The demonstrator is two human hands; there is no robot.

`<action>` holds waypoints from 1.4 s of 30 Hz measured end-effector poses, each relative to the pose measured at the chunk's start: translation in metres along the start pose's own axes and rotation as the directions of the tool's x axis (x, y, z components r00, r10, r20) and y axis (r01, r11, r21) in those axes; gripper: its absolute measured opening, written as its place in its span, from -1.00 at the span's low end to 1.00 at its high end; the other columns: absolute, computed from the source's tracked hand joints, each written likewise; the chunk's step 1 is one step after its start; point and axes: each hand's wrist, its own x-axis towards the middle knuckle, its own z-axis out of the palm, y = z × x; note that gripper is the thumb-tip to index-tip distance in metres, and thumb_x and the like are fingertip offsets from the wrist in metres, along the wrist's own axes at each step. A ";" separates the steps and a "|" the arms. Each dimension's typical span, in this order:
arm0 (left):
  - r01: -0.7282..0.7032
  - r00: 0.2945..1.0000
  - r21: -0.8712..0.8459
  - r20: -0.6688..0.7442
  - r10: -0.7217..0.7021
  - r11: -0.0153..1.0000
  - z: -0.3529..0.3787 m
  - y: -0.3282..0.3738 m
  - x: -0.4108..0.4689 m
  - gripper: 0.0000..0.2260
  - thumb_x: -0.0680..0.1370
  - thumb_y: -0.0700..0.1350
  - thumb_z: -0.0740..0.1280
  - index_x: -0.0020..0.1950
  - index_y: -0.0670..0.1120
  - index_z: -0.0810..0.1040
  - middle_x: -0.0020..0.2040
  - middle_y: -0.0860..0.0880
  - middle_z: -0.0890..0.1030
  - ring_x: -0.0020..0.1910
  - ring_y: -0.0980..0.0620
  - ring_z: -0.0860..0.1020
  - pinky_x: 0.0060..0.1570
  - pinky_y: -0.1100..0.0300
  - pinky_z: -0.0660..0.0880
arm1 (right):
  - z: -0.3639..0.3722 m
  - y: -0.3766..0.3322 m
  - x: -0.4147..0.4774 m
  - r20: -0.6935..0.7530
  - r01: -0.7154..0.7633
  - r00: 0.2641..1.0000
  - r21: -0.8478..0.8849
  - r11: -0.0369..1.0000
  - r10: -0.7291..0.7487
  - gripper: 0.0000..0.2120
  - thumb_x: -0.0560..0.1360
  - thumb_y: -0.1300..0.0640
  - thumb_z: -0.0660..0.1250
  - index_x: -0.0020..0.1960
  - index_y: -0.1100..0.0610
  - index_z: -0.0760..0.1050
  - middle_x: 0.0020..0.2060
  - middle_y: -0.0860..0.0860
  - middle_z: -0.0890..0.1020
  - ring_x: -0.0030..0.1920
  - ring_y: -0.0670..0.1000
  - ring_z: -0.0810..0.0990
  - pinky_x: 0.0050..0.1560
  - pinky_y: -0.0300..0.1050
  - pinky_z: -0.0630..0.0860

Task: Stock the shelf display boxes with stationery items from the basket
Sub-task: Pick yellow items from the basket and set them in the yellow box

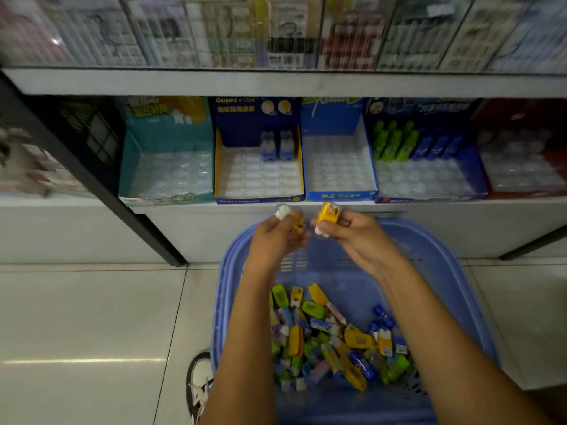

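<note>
My left hand (276, 237) holds a yellow and white stationery item (290, 217) above the far rim of the blue basket (454, 271). Beside it my right hand (346, 233) grips a second yellow item (327, 214). Both hands hover just below the shelf edge. The basket bottom holds several loose items (334, 335) in yellow, green and blue. On the shelf stand display boxes: a teal box (165, 191), a dark blue and yellow box (259, 196) with two blue items (277, 145) at its back, a blue box (340, 194) and a box with green and blue items (414, 142).
A red display box (521, 118) sits at the far right of the shelf. A black shelf post (101, 185) slants down at the left. An upper shelf (276, 82) carries hanging packs. The floor is pale tile, and a shoe (199, 384) shows beside the basket.
</note>
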 end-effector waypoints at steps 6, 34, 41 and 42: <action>-0.319 0.890 0.412 -0.180 0.419 0.854 -0.029 0.051 -0.004 -0.79 0.60 0.01 0.25 -0.10 -0.08 0.56 -0.24 -0.08 0.63 -0.25 0.01 0.61 -0.26 0.16 0.57 | 0.038 -0.059 0.020 0.084 0.161 0.987 -0.365 0.917 -0.140 -0.75 0.60 0.23 0.18 0.27 0.15 0.44 -0.17 0.02 0.54 -0.27 -0.05 0.58 -0.23 -0.21 0.55; -0.243 0.882 0.519 -0.234 0.409 0.820 -0.068 0.053 0.011 -0.66 0.57 0.03 0.28 -0.10 -0.27 0.56 -0.22 -0.22 0.62 -0.18 -0.19 0.59 -0.11 -0.14 0.57 | 0.144 -0.099 0.165 0.396 0.410 0.857 -0.912 -0.031 -0.331 -0.86 0.49 0.24 0.27 0.00 0.20 0.57 -0.04 0.14 0.62 0.00 0.13 0.57 -0.08 -0.16 0.39; -0.233 0.914 0.493 -0.184 0.362 0.838 -0.067 0.066 0.004 -0.75 0.57 -0.01 0.30 -0.07 -0.20 0.59 -0.24 -0.11 0.62 -0.22 -0.05 0.60 -0.10 0.00 0.61 | 0.147 -0.105 0.155 0.345 0.358 0.895 -0.934 -0.007 -0.281 -0.75 0.54 0.19 0.22 0.18 0.21 0.54 0.13 0.17 0.57 0.16 0.16 0.52 0.16 -0.04 0.44; -0.250 0.914 0.482 -0.169 0.369 0.840 -0.066 0.068 0.003 -0.80 0.58 -0.03 0.30 -0.07 -0.16 0.59 -0.24 -0.08 0.61 -0.22 -0.02 0.59 -0.13 0.07 0.62 | 0.146 -0.105 0.147 0.353 0.376 0.888 -0.926 0.025 -0.294 -0.71 0.55 0.17 0.24 0.25 0.18 0.51 0.18 0.16 0.55 0.20 0.14 0.50 0.18 -0.08 0.41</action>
